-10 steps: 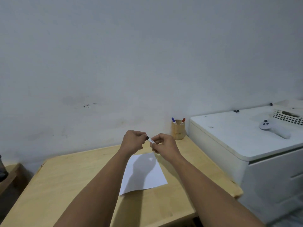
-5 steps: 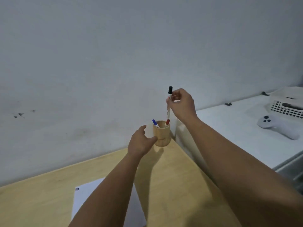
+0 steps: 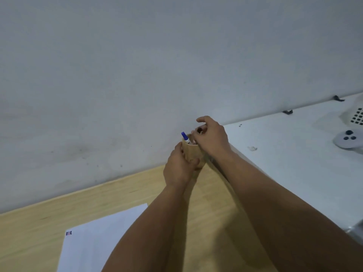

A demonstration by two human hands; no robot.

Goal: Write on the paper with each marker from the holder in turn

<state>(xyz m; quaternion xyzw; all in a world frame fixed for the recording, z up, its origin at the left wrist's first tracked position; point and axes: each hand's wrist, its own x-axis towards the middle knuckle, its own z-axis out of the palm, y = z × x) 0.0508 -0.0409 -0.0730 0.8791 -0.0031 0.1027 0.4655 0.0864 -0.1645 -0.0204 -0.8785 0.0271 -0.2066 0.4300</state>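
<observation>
A wooden holder (image 3: 191,154) stands at the back of the wooden table (image 3: 39,232), close to the wall. My left hand (image 3: 179,169) is wrapped around its lower part. My right hand (image 3: 211,137) hovers over its mouth, fingers curled on the black marker (image 3: 200,129); only the dark cap shows between the fingers. A blue-capped marker (image 3: 184,137) leans out of the holder's left side. The white paper (image 3: 102,242) lies near me on the left, with small red and blue marks (image 3: 68,233) at its top left corner. My arms hide part of the sheet.
A white cabinet (image 3: 284,154) stands against the table's right side, its top higher than the table. A white game controller (image 3: 346,141) and a white perforated basket (image 3: 357,117) rest on it at the far right. A grey wall runs along the back.
My right hand has lowered the black marker from above the holder down into its mouth. My left hand has closed around the holder. The view has moved nearer and to the right.
</observation>
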